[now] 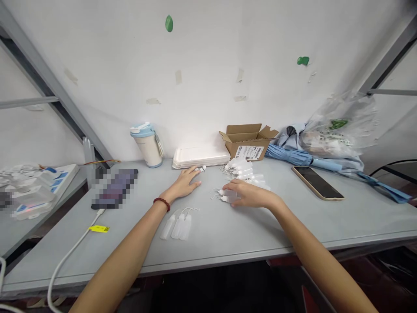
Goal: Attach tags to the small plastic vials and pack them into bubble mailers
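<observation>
My left hand (184, 183) lies on the grey desk with its fingers stretched out. By its fingertips is a small white-and-dark item (202, 168), too small to name. Over on the right, the fingers of my right hand (249, 194) curl round two small white squeeze bottles (225, 198), whose bodies are partly hidden under the hand. Thin strings trail from their tips. Behind that hand lies a heap of similar bottles (241, 167). Three translucent bottles (178, 227) with strings lie side by side nearer the front edge, below my left hand.
At the back stand a tumbler (148, 145), a stack of flat white trays (202, 156) and an open cardboard box (249, 145). A phone (317, 182), a blue umbrella (293, 154) and a plastic bag (339, 130) lie right. A cabled dark device (115, 189) lies left.
</observation>
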Demonstrator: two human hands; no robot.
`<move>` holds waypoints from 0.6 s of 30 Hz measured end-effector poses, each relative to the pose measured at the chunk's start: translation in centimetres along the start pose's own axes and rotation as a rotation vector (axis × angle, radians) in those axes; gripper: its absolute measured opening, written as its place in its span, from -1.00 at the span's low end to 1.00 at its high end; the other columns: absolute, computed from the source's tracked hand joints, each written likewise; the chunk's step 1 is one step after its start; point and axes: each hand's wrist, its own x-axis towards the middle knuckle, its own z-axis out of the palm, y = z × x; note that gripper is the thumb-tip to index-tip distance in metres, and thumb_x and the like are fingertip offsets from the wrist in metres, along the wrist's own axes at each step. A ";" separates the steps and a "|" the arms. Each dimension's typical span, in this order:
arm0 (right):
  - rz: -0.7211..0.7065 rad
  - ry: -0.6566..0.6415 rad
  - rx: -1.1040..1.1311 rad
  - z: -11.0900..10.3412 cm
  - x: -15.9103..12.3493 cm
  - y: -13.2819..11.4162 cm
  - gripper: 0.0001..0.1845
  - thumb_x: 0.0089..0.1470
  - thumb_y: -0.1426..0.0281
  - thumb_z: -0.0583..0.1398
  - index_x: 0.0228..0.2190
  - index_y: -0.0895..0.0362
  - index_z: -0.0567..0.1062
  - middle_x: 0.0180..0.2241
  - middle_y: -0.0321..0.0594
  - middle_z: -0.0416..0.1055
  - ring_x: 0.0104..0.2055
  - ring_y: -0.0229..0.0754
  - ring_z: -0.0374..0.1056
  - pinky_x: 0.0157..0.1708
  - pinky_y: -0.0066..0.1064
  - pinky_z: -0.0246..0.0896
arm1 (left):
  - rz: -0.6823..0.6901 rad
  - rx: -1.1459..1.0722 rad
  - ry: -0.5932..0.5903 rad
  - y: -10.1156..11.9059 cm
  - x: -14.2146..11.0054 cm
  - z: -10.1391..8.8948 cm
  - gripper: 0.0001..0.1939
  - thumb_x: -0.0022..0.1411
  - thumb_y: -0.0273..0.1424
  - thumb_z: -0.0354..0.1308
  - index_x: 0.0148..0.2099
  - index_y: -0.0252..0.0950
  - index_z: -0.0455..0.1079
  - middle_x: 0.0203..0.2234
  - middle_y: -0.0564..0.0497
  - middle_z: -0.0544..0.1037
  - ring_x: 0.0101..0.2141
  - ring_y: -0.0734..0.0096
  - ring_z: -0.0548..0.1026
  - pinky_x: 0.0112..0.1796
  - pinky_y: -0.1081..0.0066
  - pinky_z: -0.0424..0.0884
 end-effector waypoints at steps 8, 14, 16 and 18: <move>-0.037 0.014 -0.067 0.4 0.3 0.5 -0.55 -0.12 0.46 0.26 -0.10 -0.01 0.47 -0.25 -0.21 0.47 -0.21 -0.07 0.40 -0.26 -0.32 0.28 | 0.037 0.018 0.054 -0.2 0.0 0.7 -0.48 0.20 -0.12 0.01 0.11 -0.32 0.31 0.18 -0.15 0.23 0.18 0.10 0.12 0.15 0.12 0.08; 0.101 0.074 -0.001 -1.7 -0.5 0.8 -0.53 -0.11 0.44 0.23 -0.07 0.04 0.46 -0.11 -0.18 0.46 -0.11 -0.05 0.38 -0.21 -0.31 0.28 | 0.058 0.049 0.103 -0.8 0.1 0.9 -0.58 0.24 -0.22 -0.05 0.05 -0.30 0.36 0.08 -0.15 0.34 0.11 0.13 0.24 0.12 0.12 0.14; 0.141 0.130 0.025 -2.6 -1.0 1.2 -0.54 -0.08 0.40 0.22 -0.06 0.05 0.45 -0.09 -0.18 0.45 -0.10 -0.06 0.36 -0.21 -0.32 0.27 | 0.054 0.071 0.111 -0.8 0.2 0.9 -0.60 0.25 -0.27 -0.07 0.03 -0.33 0.37 0.06 -0.16 0.37 0.09 0.14 0.26 0.11 0.12 0.16; 0.184 0.186 0.038 -3.4 -1.4 1.7 -0.54 -0.06 0.36 0.20 -0.05 0.06 0.44 -0.07 -0.18 0.44 -0.10 -0.07 0.36 -0.20 -0.32 0.26 | 0.044 0.085 0.118 -0.7 0.2 0.9 -0.61 0.25 -0.29 -0.09 0.03 -0.33 0.37 0.04 -0.16 0.38 0.08 0.14 0.27 0.10 0.13 0.18</move>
